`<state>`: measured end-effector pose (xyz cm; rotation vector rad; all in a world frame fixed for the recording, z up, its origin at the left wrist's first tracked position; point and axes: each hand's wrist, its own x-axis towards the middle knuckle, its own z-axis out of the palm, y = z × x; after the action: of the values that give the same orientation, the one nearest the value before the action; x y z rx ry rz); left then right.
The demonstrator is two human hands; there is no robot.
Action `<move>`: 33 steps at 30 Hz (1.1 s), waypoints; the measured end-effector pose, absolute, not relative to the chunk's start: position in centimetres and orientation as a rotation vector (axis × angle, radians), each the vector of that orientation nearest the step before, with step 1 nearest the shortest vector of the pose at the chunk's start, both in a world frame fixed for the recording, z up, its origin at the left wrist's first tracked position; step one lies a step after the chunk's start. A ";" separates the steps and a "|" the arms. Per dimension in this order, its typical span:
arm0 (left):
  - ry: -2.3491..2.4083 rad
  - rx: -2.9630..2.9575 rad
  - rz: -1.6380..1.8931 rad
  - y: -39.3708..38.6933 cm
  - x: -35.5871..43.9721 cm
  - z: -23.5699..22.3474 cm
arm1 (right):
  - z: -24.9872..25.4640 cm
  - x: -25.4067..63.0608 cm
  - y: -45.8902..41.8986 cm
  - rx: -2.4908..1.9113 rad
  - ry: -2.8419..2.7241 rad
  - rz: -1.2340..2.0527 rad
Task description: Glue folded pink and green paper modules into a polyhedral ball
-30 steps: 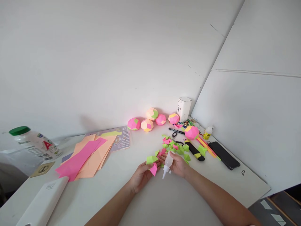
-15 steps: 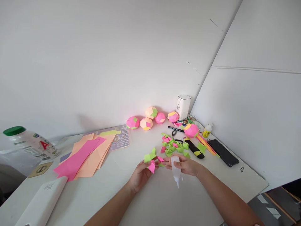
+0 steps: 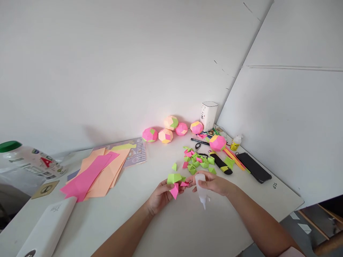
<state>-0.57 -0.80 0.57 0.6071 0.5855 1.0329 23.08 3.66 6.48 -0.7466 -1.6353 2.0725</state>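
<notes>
My left hand (image 3: 160, 197) pinches a cluster of folded paper (image 3: 174, 178), green on top with pink points hanging below it. My right hand (image 3: 214, 184) is wrapped round a translucent white squeeze bottle (image 3: 200, 184), its narrow nozzle pointing down. The right fingertips reach to the pink edge of the cluster; whether they press on it I cannot make out. Just beyond the hands lies a loose green folded piece (image 3: 174, 166). To its right is a pile of green and pink folded pieces (image 3: 197, 162).
Faceted paper balls (image 3: 165, 136) line the wall. On the right are a cutter (image 3: 221, 163), scissors (image 3: 197, 146), a yellow-labelled bottle (image 3: 235, 143) and a black phone (image 3: 254, 167). Paper strips (image 3: 89, 175), a white power bank (image 3: 48, 228) and a green-capped bottle (image 3: 32, 160) occupy the left.
The paper cluster has turned a little in my left hand, its green face now flatter. A loose green piece now shows apart from it. The view has shifted slightly.
</notes>
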 end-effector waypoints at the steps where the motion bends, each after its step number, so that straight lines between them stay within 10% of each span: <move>1: 0.577 0.607 1.001 -0.9 -0.6 0.6 | 6.7 23.0 3.7 -0.689 -1.572 2.063; 33: 0.541 0.745 0.710 -1.6 -0.7 1.4 | 5.3 20.3 2.5 -0.505 -1.177 1.826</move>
<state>-0.70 -1.63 1.40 0.7450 0.5408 0.7097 20.29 2.46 5.31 -0.5050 -1.1769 1.8256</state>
